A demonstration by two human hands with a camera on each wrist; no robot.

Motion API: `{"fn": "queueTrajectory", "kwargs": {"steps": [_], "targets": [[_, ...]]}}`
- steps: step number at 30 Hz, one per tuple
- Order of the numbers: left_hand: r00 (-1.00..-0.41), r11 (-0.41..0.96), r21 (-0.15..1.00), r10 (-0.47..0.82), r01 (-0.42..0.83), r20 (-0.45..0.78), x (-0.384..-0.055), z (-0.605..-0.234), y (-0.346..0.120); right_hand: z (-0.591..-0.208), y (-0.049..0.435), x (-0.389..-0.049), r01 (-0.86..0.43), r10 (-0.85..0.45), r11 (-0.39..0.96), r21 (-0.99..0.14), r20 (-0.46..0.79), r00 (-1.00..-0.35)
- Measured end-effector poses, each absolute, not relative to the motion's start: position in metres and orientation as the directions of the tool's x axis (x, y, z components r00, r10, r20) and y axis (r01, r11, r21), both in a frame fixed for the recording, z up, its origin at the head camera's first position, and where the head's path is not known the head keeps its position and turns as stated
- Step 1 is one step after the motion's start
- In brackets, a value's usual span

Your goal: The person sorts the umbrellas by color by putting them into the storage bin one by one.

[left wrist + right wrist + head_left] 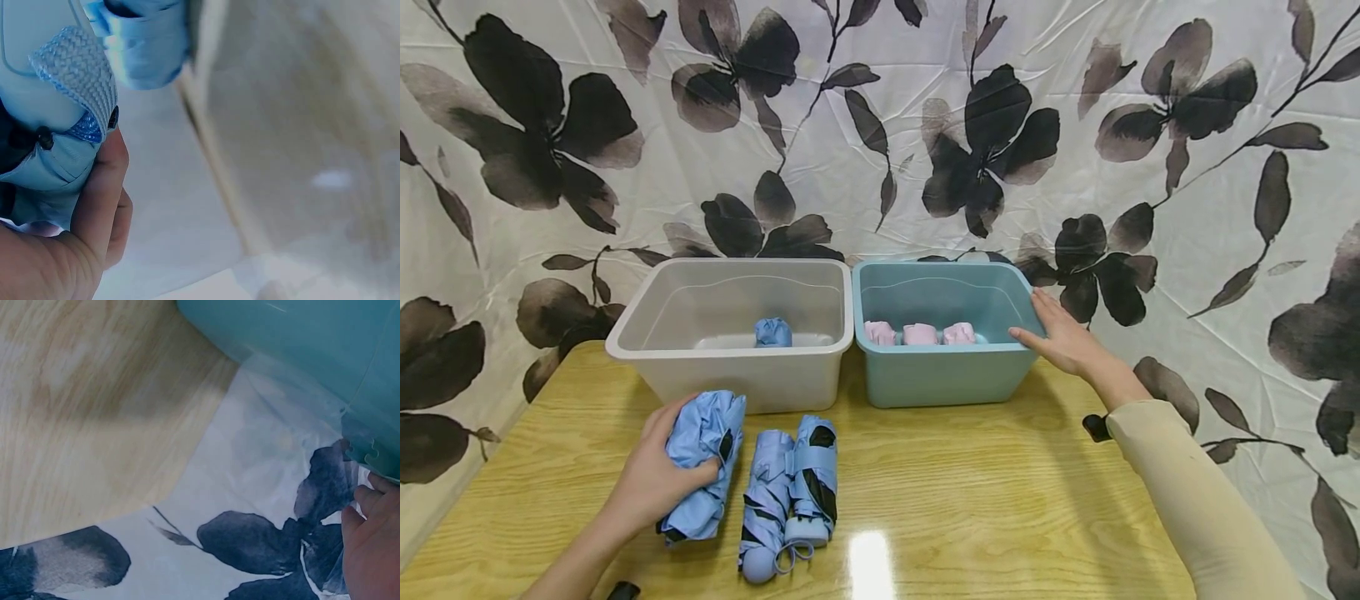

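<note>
My left hand (658, 475) grips a loosely bundled blue folding umbrella (706, 467), thumb on its near right side. In the left wrist view the umbrella's pale blue handle end (37, 69) shows, with a woven strap (78, 78) beside my fingers. Just right of it, two more blue folding umbrellas lie side by side, a slimmer one (769, 492) with a round end and a thicker one (815, 475) with a wrist cord. My right hand (1067, 337) rests on the right rim of a teal bin (947, 379), fingers along the edge and thumb stretched over the front corner.
Left of the teal bin stands a light grey bin (737, 379) holding one blue bundle (773, 332). Three pale pink bundles (920, 334) sit in the teal bin. Both bins stand at the back of the wooden table (970, 500), before a floral cloth (880, 125).
</note>
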State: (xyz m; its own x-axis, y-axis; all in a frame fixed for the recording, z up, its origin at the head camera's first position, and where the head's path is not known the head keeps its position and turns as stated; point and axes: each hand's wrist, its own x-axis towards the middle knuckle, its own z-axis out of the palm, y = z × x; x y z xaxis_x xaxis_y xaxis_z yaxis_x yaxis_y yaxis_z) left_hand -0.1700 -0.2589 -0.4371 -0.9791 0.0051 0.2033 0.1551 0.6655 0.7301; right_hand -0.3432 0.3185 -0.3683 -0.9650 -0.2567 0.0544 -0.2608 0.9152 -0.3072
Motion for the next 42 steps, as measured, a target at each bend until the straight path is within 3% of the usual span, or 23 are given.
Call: {"fn": "queueTrajectory", "kwargs": {"steps": [12,21,29,36,42], "targets": [[-0.921,0.592,0.757,-0.06,0.277,0.384,-0.157,-0.394,-0.245,-0.371,0.321,-0.343,-0.261,-0.255,0.914,-0.312,0.059,-0.965],[-0.871,0.502,0.794,-0.149,0.342,0.469,-0.166,-0.343,-0.229,-0.371,0.323,-0.342,-0.254,-0.248,0.913,-0.32,0.06,-0.967],[-0.822,0.419,0.815,-0.23,0.399,0.521,-0.195,-0.302,-0.217,-0.372,0.323,-0.342,-0.247,-0.245,0.909,-0.335,0.048,-0.968],[-0.85,0.295,0.882,-0.277,0.367,0.447,-0.234,-0.285,-0.219,-0.371,0.322,-0.344,-0.258,-0.256,0.906,-0.335,0.052,-0.965],[-0.858,0.324,0.893,-0.308,0.312,0.411,-0.272,-0.288,-0.224,-0.37,0.321,-0.347,-0.26,-0.255,0.906,-0.335,0.059,-0.965]]}}
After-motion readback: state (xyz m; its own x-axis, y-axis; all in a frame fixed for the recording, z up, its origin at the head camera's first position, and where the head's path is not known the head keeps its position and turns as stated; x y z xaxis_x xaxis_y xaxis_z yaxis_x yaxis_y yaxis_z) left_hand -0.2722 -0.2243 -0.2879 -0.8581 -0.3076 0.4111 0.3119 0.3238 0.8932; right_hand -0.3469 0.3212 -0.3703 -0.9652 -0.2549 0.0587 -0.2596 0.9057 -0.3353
